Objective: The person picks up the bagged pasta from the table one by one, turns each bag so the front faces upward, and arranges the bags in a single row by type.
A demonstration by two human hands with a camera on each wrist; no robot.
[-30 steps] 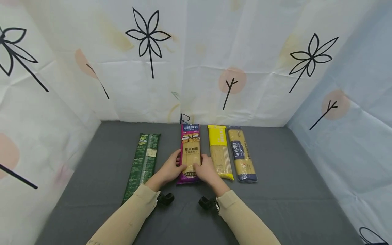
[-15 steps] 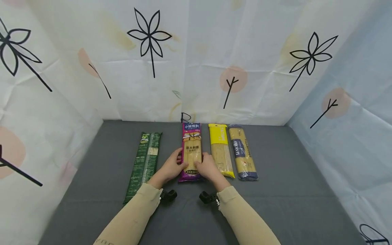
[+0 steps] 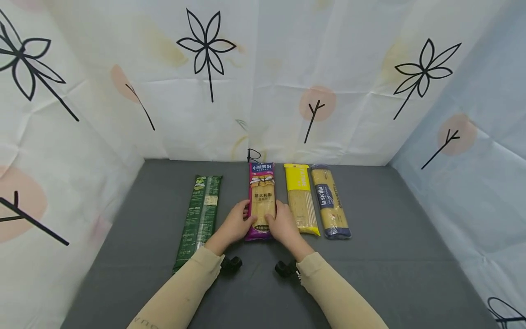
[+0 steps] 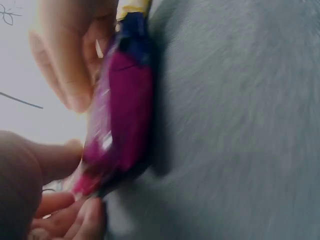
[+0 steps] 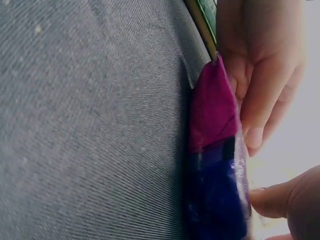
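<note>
purple pasta pack point(image 3: 261, 201): lies flat on the grey table point(image 3: 390, 256), pretty much dead centre of the head view, long side running from the hands up toward the back wall. Clear window in the middle shows the pale noodles, purple band at the near end. In the left wrist view it fills the middle-left point(image 4: 120, 125), in the right wrist view it sits at the lower right point(image 5: 215, 150).

left hand point(image 3: 233, 225): on the pack's left edge near its lower end, just left of centre in the frame. Fingers curl round the side of the pack, thumb up on top, so it has a light hold on it. Left wrist view backs this up, fingertips point(image 4: 60, 75) right against the wrapper.

right hand point(image 3: 284, 225): mirror image on the pack's right edge, just right of centre. Fingers wrap the side, thumb lies along the top. Right wrist view is close up and a bit blurry, but a thumb touches the pack at the lower right.

green pack point(image 3: 200, 214): left of centre, lying parallel, clearly apart from the purple one, with the left forearm crossing near its lower end.

yellow pack point(image 3: 301, 197): just beside the purple one on the right, near the right hand.

blue and yellow pack point(image 3: 330, 201): next one over to the right, right alongside the yellow one, tilted a touch.

sleeves point(image 3: 181, 292): beige, coming in from the bottom of the frame, a small black camera at each wrist.

backdrop point(image 3: 263, 82): white sheet with black flower drawings and peach dots across the top half.
</note>
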